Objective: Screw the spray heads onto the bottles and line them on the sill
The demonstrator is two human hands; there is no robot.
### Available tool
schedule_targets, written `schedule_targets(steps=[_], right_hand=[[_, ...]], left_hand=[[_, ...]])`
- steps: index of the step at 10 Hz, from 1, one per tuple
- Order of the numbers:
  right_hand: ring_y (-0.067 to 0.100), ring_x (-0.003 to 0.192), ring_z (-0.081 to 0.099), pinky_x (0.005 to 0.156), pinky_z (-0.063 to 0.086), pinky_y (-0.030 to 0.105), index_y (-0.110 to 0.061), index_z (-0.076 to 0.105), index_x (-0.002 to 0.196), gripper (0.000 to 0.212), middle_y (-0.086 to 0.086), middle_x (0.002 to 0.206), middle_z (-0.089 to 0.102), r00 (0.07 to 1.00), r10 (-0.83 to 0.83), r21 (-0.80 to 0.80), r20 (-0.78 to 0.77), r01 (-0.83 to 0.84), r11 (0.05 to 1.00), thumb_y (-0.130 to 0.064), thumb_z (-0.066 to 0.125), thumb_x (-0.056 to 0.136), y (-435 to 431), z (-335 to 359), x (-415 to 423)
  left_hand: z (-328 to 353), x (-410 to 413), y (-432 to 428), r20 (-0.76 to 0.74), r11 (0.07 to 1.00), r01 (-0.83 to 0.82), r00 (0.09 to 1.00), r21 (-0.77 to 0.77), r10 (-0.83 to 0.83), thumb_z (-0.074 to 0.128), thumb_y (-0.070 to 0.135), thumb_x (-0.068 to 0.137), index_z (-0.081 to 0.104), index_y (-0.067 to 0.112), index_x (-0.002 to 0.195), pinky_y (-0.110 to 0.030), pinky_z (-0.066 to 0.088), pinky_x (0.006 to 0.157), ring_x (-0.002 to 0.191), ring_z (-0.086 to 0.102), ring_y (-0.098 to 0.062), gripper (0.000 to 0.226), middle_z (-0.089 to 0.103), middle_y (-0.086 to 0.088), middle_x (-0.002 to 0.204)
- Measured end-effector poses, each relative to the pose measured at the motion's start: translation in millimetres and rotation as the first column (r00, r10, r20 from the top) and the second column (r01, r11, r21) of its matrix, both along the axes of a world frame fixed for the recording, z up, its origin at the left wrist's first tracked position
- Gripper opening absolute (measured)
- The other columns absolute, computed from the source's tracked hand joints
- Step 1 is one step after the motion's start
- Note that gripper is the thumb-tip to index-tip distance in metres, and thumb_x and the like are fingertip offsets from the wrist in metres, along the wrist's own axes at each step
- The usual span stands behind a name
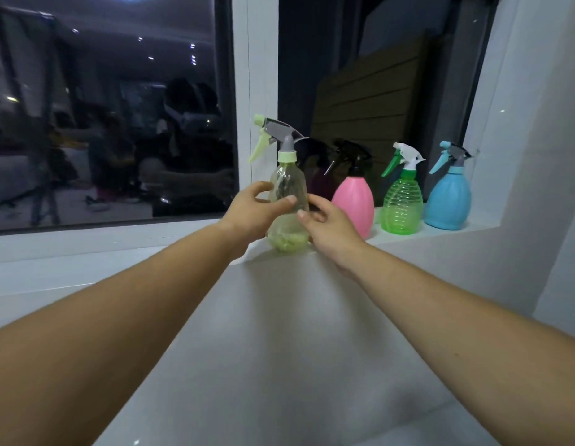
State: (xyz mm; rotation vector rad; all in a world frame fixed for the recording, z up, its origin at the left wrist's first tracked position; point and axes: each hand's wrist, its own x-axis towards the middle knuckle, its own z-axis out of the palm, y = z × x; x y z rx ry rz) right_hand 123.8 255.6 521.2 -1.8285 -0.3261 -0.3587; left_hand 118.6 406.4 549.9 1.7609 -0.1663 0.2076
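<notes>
A clear yellow-green bottle [287, 220] with a grey and pale-green spray head [273, 133] stands upright at the left end of the white sill [440, 235]. My left hand [254, 214] holds it loosely, thumb across its front and fingers at its left side. My right hand [331, 230] is at the bottle's right side, with the thumb tip touching it and the fingers loose and apart. To the right stand a dark bottle [318, 185], half hidden, a pink bottle [355, 204], a green bottle [402, 207] and a blue bottle [448, 201], all with spray heads on.
Dark window panes [112, 123] rise right behind the sill, split by a white frame post [257, 75]. A white wall [537, 156] closes the sill's right end. A pale countertop [295, 349] stretches below my arms.
</notes>
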Motion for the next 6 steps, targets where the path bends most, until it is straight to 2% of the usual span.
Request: schedule_targets(steps=[1, 3, 4, 5, 6], right_hand=[[0.018, 0.101, 0.067, 0.088, 0.054, 0.036, -0.035, 0.054, 0.130, 0.035, 0.001, 0.111, 0.070, 1.000, -0.011, -0.059, -0.021, 0.010, 0.998, -0.027, 0.051, 0.096, 0, -2, 12], [0.019, 0.100, 0.066, 0.091, 0.053, 0.037, -0.036, 0.052, 0.133, 0.037, 0.003, 0.108, 0.069, 0.999, -0.027, -0.091, -0.023, 0.025, 0.996, -0.030, 0.050, 0.097, -3, -6, 25], [0.018, 0.100, 0.066, 0.087, 0.052, 0.033, -0.036, 0.050, 0.135, 0.038, 0.001, 0.109, 0.069, 0.999, -0.021, -0.085, -0.024, 0.019, 0.996, -0.030, 0.050, 0.097, -3, -6, 26], [0.017, 0.103, 0.064, 0.080, 0.050, 0.026, -0.036, 0.049, 0.135, 0.039, 0.001, 0.113, 0.067, 1.000, -0.025, -0.090, -0.016, 0.024, 0.996, -0.028, 0.051, 0.097, -2, -9, 26], [0.017, 0.117, 0.059, 0.089, 0.046, 0.026, -0.033, 0.046, 0.139, 0.045, 0.000, 0.129, 0.061, 0.999, -0.028, -0.093, 0.019, 0.029, 0.995, -0.025, 0.055, 0.095, -3, -13, 23]], left_hand=[[-2, 13, 0, 0.001, 1.000, -0.023, 1.000, -0.003, 0.023, 0.079, 0.037, 0.088, 0.047, 0.022, 0.150, -0.034, 0.058, 0.073, 0.097, 0.071, -0.018, 0.071, 0.070, -0.005, 0.122], [-10, 30, -3, 0.029, 0.999, -0.031, 0.999, 0.014, 0.031, 0.079, 0.038, 0.088, 0.048, 0.021, 0.150, -0.028, 0.053, 0.070, 0.103, 0.072, -0.021, 0.072, 0.072, -0.007, 0.121], [-13, 36, -1, 0.041, 0.998, -0.049, 0.998, 0.034, 0.048, 0.080, 0.042, 0.086, 0.047, 0.023, 0.150, -0.033, 0.057, 0.082, 0.108, 0.071, -0.023, 0.075, 0.071, -0.009, 0.126], [-20, 43, 0, 0.044, 0.998, -0.043, 0.998, 0.035, 0.042, 0.081, 0.045, 0.084, 0.046, 0.025, 0.151, -0.034, 0.059, 0.082, 0.106, 0.073, -0.023, 0.079, 0.071, -0.011, 0.130], [-23, 39, -1, 0.067, 0.995, -0.056, 0.996, 0.078, 0.051, 0.081, 0.046, 0.084, 0.040, 0.024, 0.155, -0.028, 0.055, 0.070, 0.094, 0.073, -0.021, 0.085, 0.072, -0.012, 0.126]])
